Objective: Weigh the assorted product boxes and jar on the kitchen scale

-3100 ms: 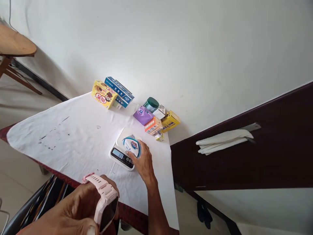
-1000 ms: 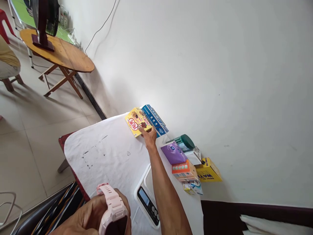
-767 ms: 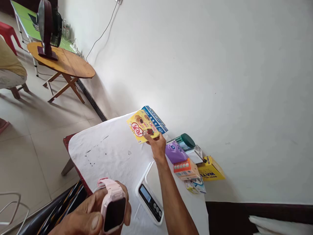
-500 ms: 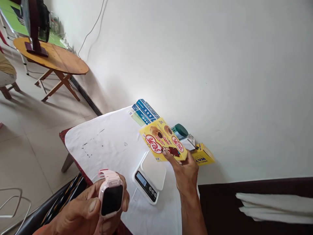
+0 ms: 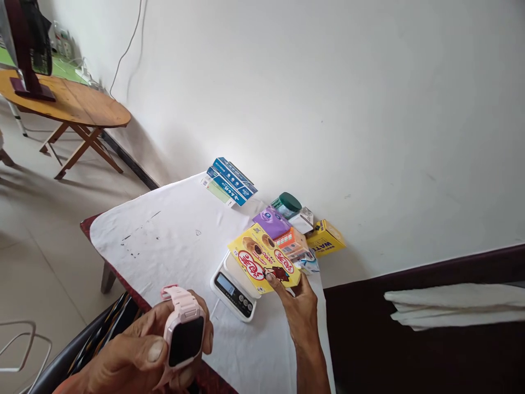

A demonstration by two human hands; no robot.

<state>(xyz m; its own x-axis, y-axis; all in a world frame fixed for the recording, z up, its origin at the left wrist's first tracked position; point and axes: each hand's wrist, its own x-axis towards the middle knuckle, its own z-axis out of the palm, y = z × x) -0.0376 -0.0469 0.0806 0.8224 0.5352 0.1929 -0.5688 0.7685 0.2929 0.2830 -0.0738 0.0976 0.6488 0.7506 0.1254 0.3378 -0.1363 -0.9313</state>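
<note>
Gripping a yellow box (image 5: pixel 262 256) lettered "泡芙" is the right hand (image 5: pixel 302 311); left hand (image 5: pixel 137 346) clasps pink watch (image 5: pixel 186 340).

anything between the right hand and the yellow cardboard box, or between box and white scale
Nothing visible: the right hand holds the yellow printed cardboard box directly, which hides part of the white plastic scale.

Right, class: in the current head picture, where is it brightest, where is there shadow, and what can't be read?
Head view: the wall is brightest just above the blue box; a soft shadow darkens it further left; the scale display is too small to read; the watch screen looks black, without strong glare.
</note>
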